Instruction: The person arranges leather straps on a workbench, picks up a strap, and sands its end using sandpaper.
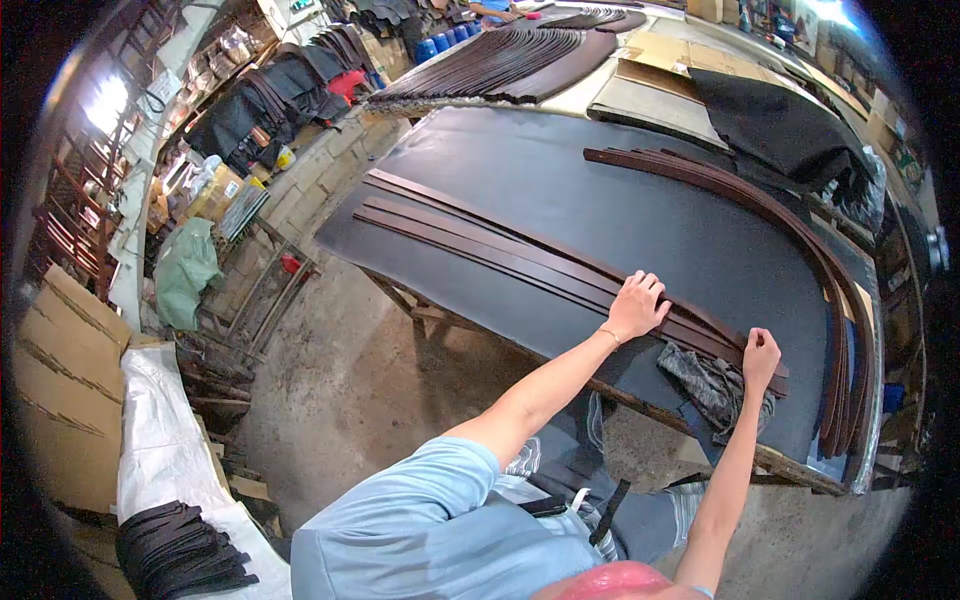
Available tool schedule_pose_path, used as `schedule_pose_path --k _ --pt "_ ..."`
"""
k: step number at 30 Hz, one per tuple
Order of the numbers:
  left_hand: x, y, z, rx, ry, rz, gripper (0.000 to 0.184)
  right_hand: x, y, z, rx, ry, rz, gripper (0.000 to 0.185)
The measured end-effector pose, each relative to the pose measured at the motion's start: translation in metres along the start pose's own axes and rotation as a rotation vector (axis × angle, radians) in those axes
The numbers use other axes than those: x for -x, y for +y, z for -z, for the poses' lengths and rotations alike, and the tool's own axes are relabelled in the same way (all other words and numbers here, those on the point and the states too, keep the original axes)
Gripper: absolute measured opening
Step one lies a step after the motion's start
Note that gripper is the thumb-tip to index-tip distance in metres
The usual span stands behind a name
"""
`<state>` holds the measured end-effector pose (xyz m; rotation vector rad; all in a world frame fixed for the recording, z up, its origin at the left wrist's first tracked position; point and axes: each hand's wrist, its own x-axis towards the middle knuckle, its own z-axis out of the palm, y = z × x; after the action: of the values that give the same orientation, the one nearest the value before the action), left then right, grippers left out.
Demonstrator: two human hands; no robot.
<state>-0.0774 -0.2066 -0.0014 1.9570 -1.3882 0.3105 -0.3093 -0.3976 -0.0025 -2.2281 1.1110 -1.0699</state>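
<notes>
Long dark brown leather strips (480, 247) lie side by side across the black-topped table. My left hand (640, 306) is over them near their right part, its fingers curled round the edge of the upper strip. Farther right, my right hand (762, 362) is closed in a pinch at the end of that strip, which bows slightly away from the others between my hands. The fingertips of the right hand are partly hidden. A crumpled grey patterned cloth (705, 385) lies on the table just below the strips, beside my right wrist.
A curved bundle of brown strips (790, 215) runs along the table's right side. Behind stand a fanned pile of dark strips (500, 62) and black sheet material (775, 125) over cardboard. The black tabletop (520, 150) ends at a near edge. Black pieces (180, 550) lie at lower left.
</notes>
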Motion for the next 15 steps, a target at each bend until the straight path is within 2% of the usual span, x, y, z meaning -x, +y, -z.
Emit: schedule_pose_path --k 11,13,15 --pt "-0.001 0.001 0.002 -0.002 0.019 -0.003 0.027 -0.001 -0.001 0.002 0.042 -0.009 0.014 0.022" --pt "-0.001 0.002 0.001 -0.004 0.046 0.0 0.027 -0.003 0.011 -0.005 0.027 0.032 0.113 0.021" --pt "-0.005 0.005 0.006 0.022 0.075 -0.044 0.021 0.002 -0.007 0.002 -0.095 0.037 0.045 0.022"
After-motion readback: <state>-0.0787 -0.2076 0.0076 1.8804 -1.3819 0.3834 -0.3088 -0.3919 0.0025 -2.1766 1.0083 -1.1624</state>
